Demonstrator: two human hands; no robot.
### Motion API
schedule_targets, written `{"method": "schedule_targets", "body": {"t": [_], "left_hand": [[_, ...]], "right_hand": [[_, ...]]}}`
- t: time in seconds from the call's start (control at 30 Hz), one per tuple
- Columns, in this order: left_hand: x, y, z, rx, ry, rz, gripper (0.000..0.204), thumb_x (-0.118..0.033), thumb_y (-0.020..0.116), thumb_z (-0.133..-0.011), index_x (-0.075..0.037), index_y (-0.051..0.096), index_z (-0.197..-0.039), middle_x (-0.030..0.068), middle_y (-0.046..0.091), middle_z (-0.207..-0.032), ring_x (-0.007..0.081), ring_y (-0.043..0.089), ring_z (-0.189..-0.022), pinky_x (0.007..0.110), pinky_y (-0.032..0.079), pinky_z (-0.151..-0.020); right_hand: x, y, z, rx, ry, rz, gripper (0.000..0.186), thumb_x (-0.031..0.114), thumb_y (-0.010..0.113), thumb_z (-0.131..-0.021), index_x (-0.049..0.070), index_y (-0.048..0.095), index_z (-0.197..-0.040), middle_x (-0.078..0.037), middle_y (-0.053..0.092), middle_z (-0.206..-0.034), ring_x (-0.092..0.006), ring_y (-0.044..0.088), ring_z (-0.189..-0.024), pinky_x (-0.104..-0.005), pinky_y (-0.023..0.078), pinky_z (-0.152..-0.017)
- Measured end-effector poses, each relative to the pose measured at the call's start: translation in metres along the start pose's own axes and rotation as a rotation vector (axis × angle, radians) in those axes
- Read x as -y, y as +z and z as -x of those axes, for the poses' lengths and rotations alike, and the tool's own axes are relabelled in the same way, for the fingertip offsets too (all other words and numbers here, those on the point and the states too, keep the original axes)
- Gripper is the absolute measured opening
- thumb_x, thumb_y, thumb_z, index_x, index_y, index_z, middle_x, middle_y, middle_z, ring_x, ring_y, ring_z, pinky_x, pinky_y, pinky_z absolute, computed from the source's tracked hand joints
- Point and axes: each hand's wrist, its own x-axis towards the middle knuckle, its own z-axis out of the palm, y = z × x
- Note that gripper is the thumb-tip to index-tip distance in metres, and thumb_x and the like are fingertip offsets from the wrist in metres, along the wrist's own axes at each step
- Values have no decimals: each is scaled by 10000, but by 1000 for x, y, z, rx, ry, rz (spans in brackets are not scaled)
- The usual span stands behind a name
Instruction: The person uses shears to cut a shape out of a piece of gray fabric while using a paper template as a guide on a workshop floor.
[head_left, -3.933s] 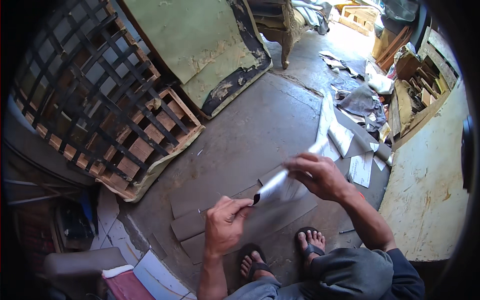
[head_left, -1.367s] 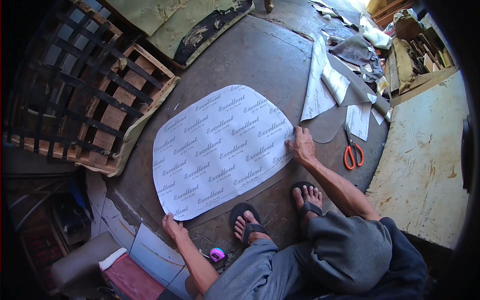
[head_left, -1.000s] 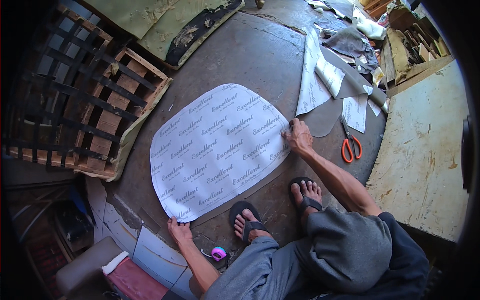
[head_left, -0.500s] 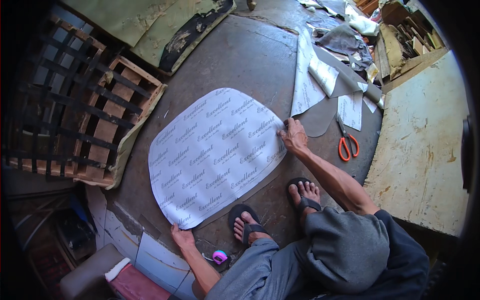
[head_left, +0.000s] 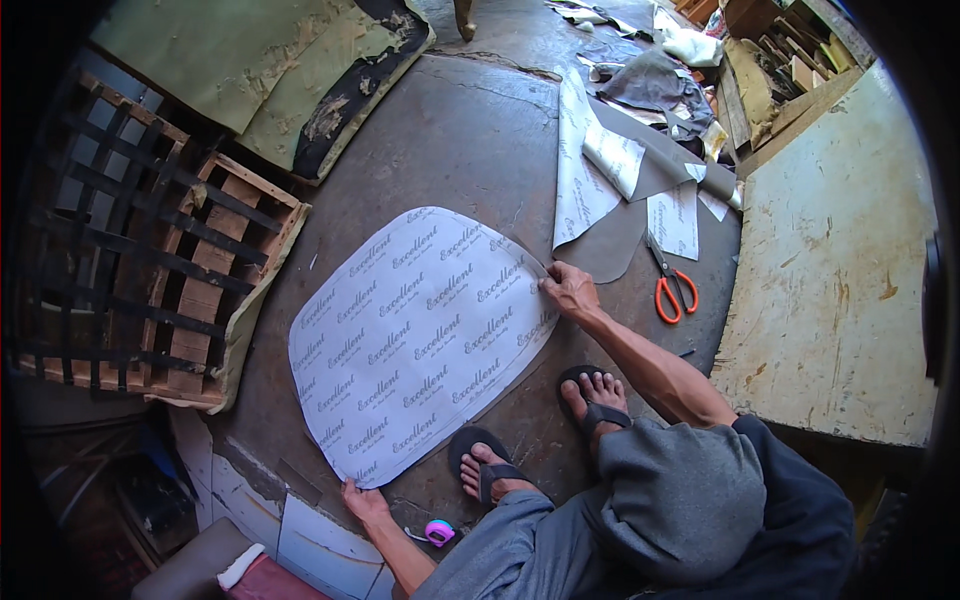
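Gripped at opp. edges, the sheet [head_left: 420, 350] is pinched by L hand [head_left: 368, 503] at its near-L corner and by R hand [head_left: 570, 290] at its R edge. It is seen at or just above floor [head_left: 480, 130], L of scissors [head_left: 670, 275]; full contact can't be told. For a flat lay, tension should be evened btwn both holds, w/o creasing.
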Motion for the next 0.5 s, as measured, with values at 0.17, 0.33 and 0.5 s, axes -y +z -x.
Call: {"method": "schedule_targets", "body": {"t": [0.17, 0.33, 0.5], "left_hand": [[7, 13, 16, -115, -10, -171, 375, -104, 460, -973, 3, 424, -1331, 192, 482, -1331, 346, 493, -1226, 517, 425, -1034], [2, 12, 15, -152, 18, -131, 331, -55, 537, -948, -20, 432, -1261, 196, 522, -1252, 341, 540, -1145, 505, 460, -986], [5, 14, 17, -111, 9, -128, 290, -60, 539, -951, -42, 431, -1220, 171, 534, -1202, 312, 542, -1125, 499, 474, -969]], "right_hand": [[-12, -5, -2, -58, -67, 69, 340, 308, 654, -826, 32, 672, -1024, -205, 684, -1006, -378, 646, -970, -440, 494, -860], [-9, -8, 2, 2, -61, 99, 328, 297, 643, -850, 25, 667, -1032, -209, 684, -985, -370, 650, -955, -433, 492, -857], [-15, -6, 1, -23, -46, 66, 319, 280, 648, -857, 22, 659, -1045, -203, 688, -963, -359, 657, -943, -423, 491, -846]]}}
